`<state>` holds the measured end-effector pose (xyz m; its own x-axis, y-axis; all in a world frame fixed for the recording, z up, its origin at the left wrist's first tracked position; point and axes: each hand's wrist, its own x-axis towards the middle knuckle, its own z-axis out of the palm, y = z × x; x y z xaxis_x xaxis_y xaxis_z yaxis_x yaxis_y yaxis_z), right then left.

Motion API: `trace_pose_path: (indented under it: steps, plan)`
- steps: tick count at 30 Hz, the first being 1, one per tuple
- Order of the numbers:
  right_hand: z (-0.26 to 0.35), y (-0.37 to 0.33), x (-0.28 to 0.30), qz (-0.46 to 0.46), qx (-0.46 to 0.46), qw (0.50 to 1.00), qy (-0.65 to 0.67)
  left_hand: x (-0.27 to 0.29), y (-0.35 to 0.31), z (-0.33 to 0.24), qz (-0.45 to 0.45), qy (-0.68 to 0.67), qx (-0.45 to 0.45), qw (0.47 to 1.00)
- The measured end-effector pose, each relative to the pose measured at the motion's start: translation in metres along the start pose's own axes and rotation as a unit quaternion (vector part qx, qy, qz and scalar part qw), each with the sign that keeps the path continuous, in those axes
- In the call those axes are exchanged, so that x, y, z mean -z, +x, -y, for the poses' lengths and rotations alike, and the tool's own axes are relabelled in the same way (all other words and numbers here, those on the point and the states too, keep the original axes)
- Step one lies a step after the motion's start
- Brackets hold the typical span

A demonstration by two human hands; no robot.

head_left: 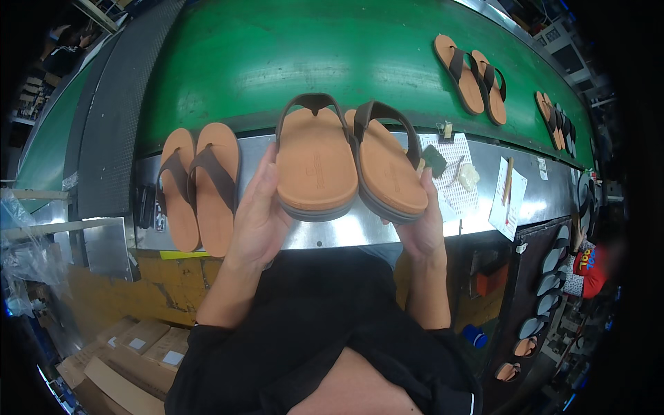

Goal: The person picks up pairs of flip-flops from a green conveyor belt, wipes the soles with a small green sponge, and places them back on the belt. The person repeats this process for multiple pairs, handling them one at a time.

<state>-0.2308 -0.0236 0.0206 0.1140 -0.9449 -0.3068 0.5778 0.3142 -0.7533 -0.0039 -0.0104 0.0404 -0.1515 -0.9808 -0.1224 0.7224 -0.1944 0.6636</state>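
Two tan flip-flops with dark straps are held up side by side over the metal bench edge, heels toward me. My left hand (pixel 261 207) grips the left flip-flop (pixel 317 166) along its outer side, thumb by the footbed. Around the outer edge of the right flip-flop (pixel 391 173), which tilts a little, my right hand (pixel 423 221) is closed. The two shoes touch or overlap at their inner edges. Another pair of tan flip-flops (pixel 218 207) rests on the bench, left of my left hand.
Beyond the metal bench (pixel 325 236) runs a green conveyor belt (pixel 277 55) carrying another flip-flop pair (pixel 460 76) and more farther right. Paper sheets (pixel 508 197), a pencil (pixel 508 181) and a dark green pad (pixel 434 160) lie on the right. Cardboard boxes (pixel 149 346) stand lower left; a person in red (pixel 591 270) is far right.
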Motion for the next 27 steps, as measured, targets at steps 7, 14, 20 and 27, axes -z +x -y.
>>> trace_pose_path:
  steps: [7, 14, 20, 27]
  plan:
    - [-0.002, -0.001, 0.001, -0.002, -0.010, 1.000, -0.006, 0.001, 0.000, 0.001, -0.023, 0.033, -0.005, 0.999]
    - [-0.003, -0.001, 0.005, 0.030, -0.018, 0.999, 0.006, 0.003, 0.000, 0.000, 0.001, 0.001, 0.004, 1.000]
    - [-0.005, -0.011, 0.020, 0.128, 0.094, 0.985, -0.069, 0.021, -0.010, 0.007, 0.109, 0.070, -0.073, 0.989]
    - [-0.050, 0.018, 0.025, -0.028, 0.151, 0.963, -0.224, 0.062, 0.017, 0.071, -0.126, 0.273, -0.082, 0.950]
